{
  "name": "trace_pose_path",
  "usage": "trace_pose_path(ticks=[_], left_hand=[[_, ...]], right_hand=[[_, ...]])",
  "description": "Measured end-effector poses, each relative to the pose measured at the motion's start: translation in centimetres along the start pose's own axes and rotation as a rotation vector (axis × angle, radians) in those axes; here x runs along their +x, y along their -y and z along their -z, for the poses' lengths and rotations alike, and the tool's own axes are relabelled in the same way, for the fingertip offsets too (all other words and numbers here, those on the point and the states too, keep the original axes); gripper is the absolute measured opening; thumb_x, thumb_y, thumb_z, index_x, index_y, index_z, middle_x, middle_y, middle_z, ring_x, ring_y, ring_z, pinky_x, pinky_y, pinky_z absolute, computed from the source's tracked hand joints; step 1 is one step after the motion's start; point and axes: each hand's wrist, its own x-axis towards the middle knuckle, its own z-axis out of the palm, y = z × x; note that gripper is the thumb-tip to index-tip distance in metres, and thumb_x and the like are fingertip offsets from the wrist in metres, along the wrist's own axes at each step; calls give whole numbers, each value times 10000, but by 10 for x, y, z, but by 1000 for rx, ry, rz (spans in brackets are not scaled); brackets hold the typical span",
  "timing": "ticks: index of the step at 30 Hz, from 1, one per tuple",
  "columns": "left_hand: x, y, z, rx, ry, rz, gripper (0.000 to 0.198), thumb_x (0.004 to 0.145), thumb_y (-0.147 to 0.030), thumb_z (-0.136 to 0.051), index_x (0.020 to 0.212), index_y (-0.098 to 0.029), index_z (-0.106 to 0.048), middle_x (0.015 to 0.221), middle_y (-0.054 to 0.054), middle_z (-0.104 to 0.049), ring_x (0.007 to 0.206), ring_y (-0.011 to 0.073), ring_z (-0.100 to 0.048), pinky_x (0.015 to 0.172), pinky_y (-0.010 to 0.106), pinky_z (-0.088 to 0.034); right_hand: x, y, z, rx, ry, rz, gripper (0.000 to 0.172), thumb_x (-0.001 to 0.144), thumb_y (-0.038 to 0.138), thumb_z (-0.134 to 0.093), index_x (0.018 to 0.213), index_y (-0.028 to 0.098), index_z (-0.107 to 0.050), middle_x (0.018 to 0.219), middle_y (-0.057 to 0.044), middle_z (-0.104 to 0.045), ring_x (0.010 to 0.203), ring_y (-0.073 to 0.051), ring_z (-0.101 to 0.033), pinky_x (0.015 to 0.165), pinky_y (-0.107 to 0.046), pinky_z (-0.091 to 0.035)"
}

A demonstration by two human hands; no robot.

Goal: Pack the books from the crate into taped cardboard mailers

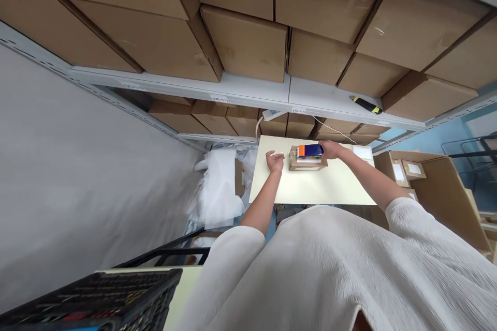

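Observation:
A small brown cardboard box [307, 164] sits on a pale yellow table [334, 186]. My right hand [331, 150] is closed round a blue and orange tape dispenser [310, 151] that rests on top of the box. My left hand [275, 161] is just left of the box, fingers curled and pinching something small and white that I cannot make out.
Grey metal shelves [248, 90] packed with large cardboard boxes rise behind the table. A black and yellow tool [367, 105] lies on the shelf. White wrapping [217, 186] is heaped left of the table, open cartons [427, 176] stand right, and a black crate [101, 300] is at the lower left.

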Motion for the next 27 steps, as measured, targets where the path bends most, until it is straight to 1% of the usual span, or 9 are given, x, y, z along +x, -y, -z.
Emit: trace_pose_path(ticks=[3,7,13,17,20,21,23,25,27], left_hand=[[6,8,-3,23,-3,22,502,609,-45,-742,989,-279,-513,732,-83,-675,787,165,-744,902,331,-570],[7,20,-11,62,48,59,455,619,-36,-756,942,-263,-529,716,-67,-655,772,175,-738,906,355,-585],[0,33,-22,141,74,6,379,699,-84,-779,969,-253,-573,767,-23,-681,819,212,-747,917,384,-602],[1,39,-16,240,44,-34,335,736,-164,-818,978,-243,-600,878,-5,-692,887,202,-737,951,384,-591],[2,42,-7,255,30,-65,273,767,-156,-780,965,-237,-610,994,28,-711,958,183,-742,1006,369,-581],[1,42,-5,239,58,-89,247,789,-145,-749,980,-234,-621,1031,43,-725,986,181,-747,1024,362,-579],[0,42,-2,202,162,-138,233,840,-135,-688,1050,-229,-651,1120,76,-757,1054,188,-758,1056,358,-579],[-1,39,0,207,296,-133,290,885,-134,-642,1161,-223,-667,1210,101,-778,1129,212,-765,1090,386,-581],[-2,34,1,289,394,-100,380,922,-137,-610,1289,-224,-658,1290,115,-782,1226,238,-753,1138,430,-568]], right_hand=[[2,3,0,2,-3,-13,405,753,284,-905,1110,238,-720,1092,-120,-806,905,-299,-740,685,-316,-490],[2,3,-1,7,6,-24,398,737,277,-909,1084,240,-719,1079,-111,-804,906,-299,-737,698,-316,-492],[0,4,-2,15,1,-42,391,736,260,-897,1075,246,-703,1099,-101,-798,905,-287,-733,711,-311,-492],[-1,6,-2,15,6,-45,396,750,249,-889,1097,235,-699,1115,-113,-797,907,-292,-736,705,-315,-490],[-3,7,-1,3,19,-47,396,772,246,-878,1119,230,-689,1128,-108,-798,921,-281,-739,700,-302,-488],[-3,8,-1,-5,23,-45,392,782,245,-871,1126,229,-683,1135,-105,-798,929,-277,-739,699,-298,-487],[-4,9,0,-23,31,-43,379,801,239,-853,1133,227,-669,1148,-101,-798,944,-272,-737,699,-294,-485],[-5,10,0,-32,37,-46,362,818,233,-835,1132,224,-656,1158,-99,-795,951,-267,-734,703,-294,-483],[-6,11,-1,-31,34,-48,352,831,229,-824,1133,225,-644,1161,-95,-793,951,-261,-730,709,-291,-482]])
